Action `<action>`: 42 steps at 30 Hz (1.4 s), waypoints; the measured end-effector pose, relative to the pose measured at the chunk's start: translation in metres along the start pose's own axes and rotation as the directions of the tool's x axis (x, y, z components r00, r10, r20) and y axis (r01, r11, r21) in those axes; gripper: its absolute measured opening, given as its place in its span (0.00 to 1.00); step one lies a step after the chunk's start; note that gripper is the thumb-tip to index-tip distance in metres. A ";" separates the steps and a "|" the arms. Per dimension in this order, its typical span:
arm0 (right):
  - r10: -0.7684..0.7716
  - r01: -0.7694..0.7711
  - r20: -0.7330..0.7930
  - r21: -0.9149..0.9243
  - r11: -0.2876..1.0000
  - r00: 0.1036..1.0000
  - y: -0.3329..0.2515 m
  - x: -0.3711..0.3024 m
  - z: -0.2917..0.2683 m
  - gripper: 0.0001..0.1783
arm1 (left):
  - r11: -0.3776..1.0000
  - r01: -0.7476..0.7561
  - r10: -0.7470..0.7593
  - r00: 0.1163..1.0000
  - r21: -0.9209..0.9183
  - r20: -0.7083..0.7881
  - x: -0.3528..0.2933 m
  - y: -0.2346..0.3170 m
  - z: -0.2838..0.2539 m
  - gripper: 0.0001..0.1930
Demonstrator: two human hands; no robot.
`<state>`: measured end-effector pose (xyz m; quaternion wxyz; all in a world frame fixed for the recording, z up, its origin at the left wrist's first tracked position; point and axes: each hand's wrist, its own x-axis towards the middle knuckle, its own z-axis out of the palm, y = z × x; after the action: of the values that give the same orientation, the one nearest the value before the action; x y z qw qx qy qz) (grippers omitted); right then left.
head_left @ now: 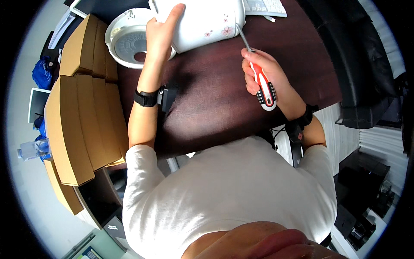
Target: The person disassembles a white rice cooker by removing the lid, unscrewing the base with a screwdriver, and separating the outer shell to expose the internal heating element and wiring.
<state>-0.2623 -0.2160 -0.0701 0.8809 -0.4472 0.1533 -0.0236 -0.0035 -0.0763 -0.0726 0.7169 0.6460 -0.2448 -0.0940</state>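
My left hand grips the near left side of a white rounded appliance housing with pink flower prints, lying on its side at the table's far edge. Part of the housing is cut off by the top of the picture. In my right hand is a screwdriver with a red, white and black handle. Its metal shaft points up and left, and the tip meets the housing's right edge; whether it sits in a gap there I cannot tell. Left of the housing lies a round white part with a grey dished middle and a hole, partly behind my left wrist.
Brown cardboard boxes line the left side of the dark wooden table. A white keyboard lies beyond the housing at the right. Black leather-like seating stands along the right. A plastic bottle is beyond the boxes.
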 end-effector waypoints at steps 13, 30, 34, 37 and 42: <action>0.051 -0.043 0.033 -0.216 0.975 0.998 -0.011 0.016 -0.014 0.15 | 0.990 -0.057 0.049 0.997 -0.131 -0.063 -0.035 0.017 0.025 0.25; 0.080 -0.077 0.041 -0.066 0.995 0.996 0.020 0.016 -0.034 0.21 | 0.537 -0.303 0.317 0.937 0.787 0.145 -0.054 0.069 0.002 0.30; 0.095 -0.095 0.058 -0.006 0.995 0.994 0.023 0.016 -0.037 0.20 | -0.140 -0.682 0.558 0.544 0.718 0.626 -0.003 0.139 0.010 0.33; 0.071 -0.071 0.019 0.020 0.997 0.997 0.019 0.011 -0.042 0.20 | -0.097 -0.784 0.437 0.519 0.613 0.734 0.048 0.154 0.083 0.30; 0.134 -0.138 0.094 0.030 0.990 0.986 0.019 0.012 -0.034 0.20 | 0.199 -0.486 -0.299 0.797 0.851 0.525 0.085 0.131 0.125 0.49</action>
<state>-0.2624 -0.2334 -0.1073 0.8946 -0.4202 0.1423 0.0544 -0.0131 -0.2048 0.0803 0.0315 0.8635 -0.4989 -0.0667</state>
